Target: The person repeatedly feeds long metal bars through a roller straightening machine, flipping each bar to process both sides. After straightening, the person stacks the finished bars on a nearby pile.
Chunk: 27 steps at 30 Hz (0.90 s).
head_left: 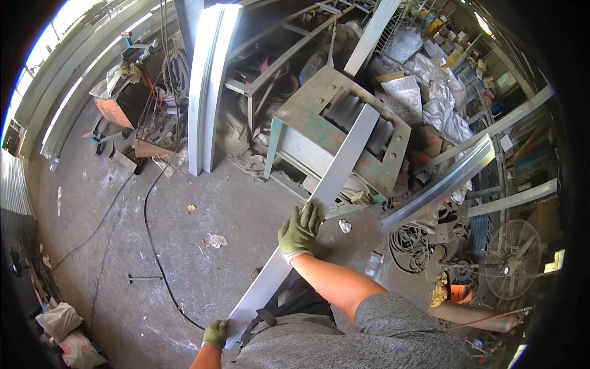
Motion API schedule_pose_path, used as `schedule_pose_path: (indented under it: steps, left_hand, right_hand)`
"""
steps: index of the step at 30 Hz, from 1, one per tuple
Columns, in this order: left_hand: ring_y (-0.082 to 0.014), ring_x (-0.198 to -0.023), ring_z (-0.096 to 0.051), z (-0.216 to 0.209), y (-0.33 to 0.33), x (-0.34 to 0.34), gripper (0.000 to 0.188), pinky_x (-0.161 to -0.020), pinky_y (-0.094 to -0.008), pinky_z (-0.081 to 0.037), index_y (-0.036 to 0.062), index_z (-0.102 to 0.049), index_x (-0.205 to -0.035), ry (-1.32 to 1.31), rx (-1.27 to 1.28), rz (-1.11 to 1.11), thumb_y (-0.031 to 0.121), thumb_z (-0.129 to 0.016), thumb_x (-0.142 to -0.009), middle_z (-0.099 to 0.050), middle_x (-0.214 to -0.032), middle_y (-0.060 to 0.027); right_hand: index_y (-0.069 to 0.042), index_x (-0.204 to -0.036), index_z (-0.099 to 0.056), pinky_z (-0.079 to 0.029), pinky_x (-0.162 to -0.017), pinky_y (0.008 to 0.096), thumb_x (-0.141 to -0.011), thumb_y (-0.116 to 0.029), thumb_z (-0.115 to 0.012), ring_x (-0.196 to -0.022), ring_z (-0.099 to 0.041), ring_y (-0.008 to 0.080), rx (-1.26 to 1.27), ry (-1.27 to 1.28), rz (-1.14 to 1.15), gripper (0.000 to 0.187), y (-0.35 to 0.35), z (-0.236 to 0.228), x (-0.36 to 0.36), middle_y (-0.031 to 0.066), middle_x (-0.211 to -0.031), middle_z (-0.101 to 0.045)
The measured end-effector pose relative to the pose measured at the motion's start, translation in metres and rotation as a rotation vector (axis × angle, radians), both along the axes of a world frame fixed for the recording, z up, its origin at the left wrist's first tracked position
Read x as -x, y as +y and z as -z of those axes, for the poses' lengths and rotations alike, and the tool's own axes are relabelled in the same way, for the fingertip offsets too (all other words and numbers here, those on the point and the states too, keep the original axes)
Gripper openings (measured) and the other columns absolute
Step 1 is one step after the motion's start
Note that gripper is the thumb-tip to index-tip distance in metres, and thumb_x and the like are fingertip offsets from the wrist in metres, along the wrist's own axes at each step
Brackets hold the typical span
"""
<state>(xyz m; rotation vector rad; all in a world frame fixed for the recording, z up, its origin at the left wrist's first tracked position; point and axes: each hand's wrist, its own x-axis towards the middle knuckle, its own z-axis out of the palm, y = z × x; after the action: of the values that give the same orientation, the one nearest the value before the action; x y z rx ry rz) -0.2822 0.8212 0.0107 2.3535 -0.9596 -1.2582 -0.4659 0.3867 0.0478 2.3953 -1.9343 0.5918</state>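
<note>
A long, flat light-grey metal strip (261, 294) slants from beside my waist up to a worn green-and-grey machine with rollers (295, 114). Its far end lies over the machine's dark rollers. My left hand (215, 334), in a green glove, closes round the edge of the strip's near end. About midway along, my right hand (300, 229), gloved the same way, grips the strip with its fingers over it. The underside of the strip and my thumbs are mostly hidden.
Tall metal profiles (206, 92) stand left of the machine. A black cable (150, 240) crosses the concrete floor on the left. To the right are a coiled cable (409, 247), a slanting metal channel (439, 184) and a large fan (511, 259). White sacks (61, 321) lie at lower left.
</note>
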Motion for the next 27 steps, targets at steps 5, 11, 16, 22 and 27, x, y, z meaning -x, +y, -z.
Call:
schedule_pose_path:
  steps: [5,11,16,22,27]
  left_hand:
    - [-0.0505,-0.102,-0.071,0.005,0.038,-0.016,0.057,-0.089,-0.0572,-0.056,0.0109,-0.078,-0.109,-0.029,-0.017,0.030,0.059,-0.049,-0.106,-0.076,-0.101,-0.0248]
    - [-0.0507,-0.104,-0.072,0.011,0.108,-0.051,0.053,-0.087,-0.0547,-0.058,0.0093,-0.079,-0.110,-0.038,-0.148,0.064,0.054,-0.052,-0.106,-0.075,-0.102,-0.0279]
    - [-0.0508,-0.107,-0.071,0.012,0.072,-0.031,0.051,-0.088,-0.0553,-0.057,0.0079,-0.078,-0.109,-0.079,-0.189,0.074,0.050,-0.048,-0.107,-0.074,-0.104,-0.0293]
    - [-0.0476,-0.108,-0.072,-0.014,-0.079,0.004,0.056,-0.092,-0.0542,-0.056,0.0080,-0.075,-0.114,-0.010,-0.042,0.051,0.060,-0.059,-0.102,-0.077,-0.107,-0.0251]
    - [-0.0421,-0.102,-0.075,-0.055,-0.195,0.031,0.059,-0.089,-0.0489,-0.058,0.0052,-0.074,-0.117,-0.070,-0.140,0.217,0.060,-0.074,-0.094,-0.078,-0.106,-0.0230]
  right_hand:
    - [-0.001,-0.156,-0.051,-0.019,-0.130,0.0627,-0.099,-0.038,-0.055,-0.160,-0.022,0.0517,-0.209,0.066,-0.022,0.068,0.034,-0.004,-0.005,0.0296,-0.173,-0.028]
    - [-0.002,-0.157,-0.048,-0.013,-0.130,0.0661,-0.100,-0.041,-0.059,-0.160,-0.015,0.0558,-0.412,-0.037,-0.169,0.071,0.096,-0.009,-0.008,0.0353,-0.171,-0.023]
    - [0.001,-0.154,-0.050,-0.014,-0.128,0.0689,-0.098,-0.041,-0.060,-0.158,-0.017,0.0583,-0.235,-0.043,-0.229,0.071,0.063,-0.005,0.006,0.0370,-0.168,-0.027]
    - [0.005,-0.159,-0.043,-0.014,-0.130,0.0669,-0.099,-0.037,-0.057,-0.158,-0.019,0.0576,-0.127,0.007,-0.171,0.074,-0.064,-0.024,0.034,0.0377,-0.170,-0.025]
    - [0.007,-0.157,-0.045,-0.018,-0.130,0.0647,-0.103,-0.039,-0.056,-0.156,-0.027,0.0566,0.005,-0.006,-0.162,0.072,-0.166,-0.027,0.065,0.0371,-0.166,-0.033]
